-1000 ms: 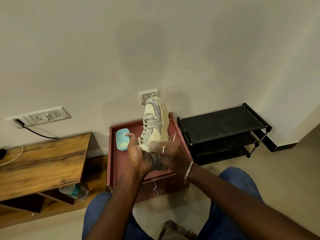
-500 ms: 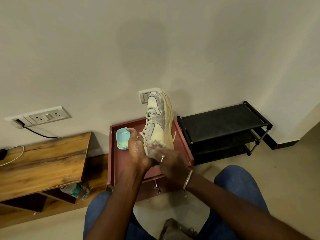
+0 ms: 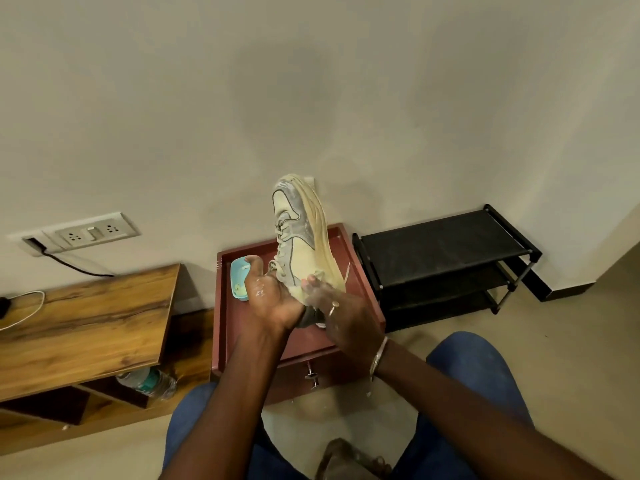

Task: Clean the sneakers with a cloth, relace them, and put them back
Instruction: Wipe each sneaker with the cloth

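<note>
Two hands hold one sneaker (image 3: 300, 237) up in front of me, its toe pointing away toward the wall and its cream sole turned to my right. My left hand (image 3: 268, 299) cups the heel end from the left, palm up, fingers curled under the laced side, and it looks wet or soapy. My right hand (image 3: 341, 311) presses against the sole edge near the heel, fingers spread flat along it, a ring on one finger and a bangle (image 3: 378, 355) on the wrist. Both hands are closed on the shoe, near each other at the heel. I cannot make out a cloth between my fingers and the shoe.

The sneaker hangs above a red-brown table (image 3: 242, 341) with a raised rim. A small blue dish (image 3: 238, 282) lies on that table just behind my left hand. A lace end (image 3: 347, 271) dangles by the sole on the right.

To the right of the table stands a black rack (image 3: 446, 247), its shelves bare. To the left is a wooden desk (image 3: 83, 323) with a bottle (image 3: 147, 381) lying beneath it. A socket (image 3: 91, 232) sits on the wall above, with a black cable (image 3: 76, 266) running down from it. My knees in blue jeans (image 3: 485, 393) frame the bottom of the view, and a second shoe (image 3: 346, 459) shows blurred between them.
</note>
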